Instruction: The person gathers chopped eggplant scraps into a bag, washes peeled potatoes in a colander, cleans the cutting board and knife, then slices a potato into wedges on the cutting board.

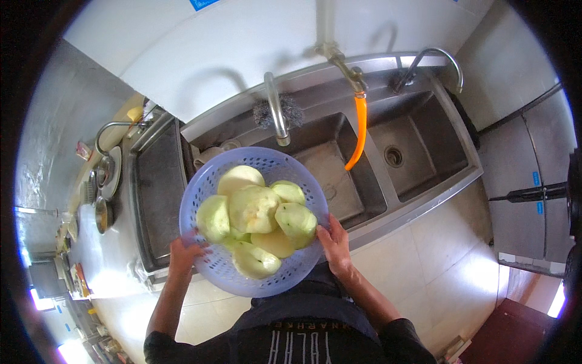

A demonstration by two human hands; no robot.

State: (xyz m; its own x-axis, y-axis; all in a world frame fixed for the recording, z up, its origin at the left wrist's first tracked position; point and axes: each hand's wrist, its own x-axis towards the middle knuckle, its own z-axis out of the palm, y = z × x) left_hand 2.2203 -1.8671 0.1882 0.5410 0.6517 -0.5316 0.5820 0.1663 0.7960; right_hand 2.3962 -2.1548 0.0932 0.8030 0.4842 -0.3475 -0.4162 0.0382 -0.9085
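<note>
A blue plastic colander (213,268) is held up in front of my body, at the near edge of the sinks. Inside it lie several large pieces of a peeled, pale green vegetable (254,209), some with small dark spots. My left hand (184,255) grips the colander's rim at the lower left, partly blurred. On the opposite side my right hand (335,243) clasps the rim, its thumb over the edge. The bottom of the colander is mostly hidden under the pieces.
Behind the colander is a stainless steel double sink (382,186). A metal faucet (276,109) and an orange hose (359,132) hang over its basin. Steel-wool scourers (261,113) lie at the back ledge. Another sink (159,195) stands left; a steel refrigerator (518,154) stands right.
</note>
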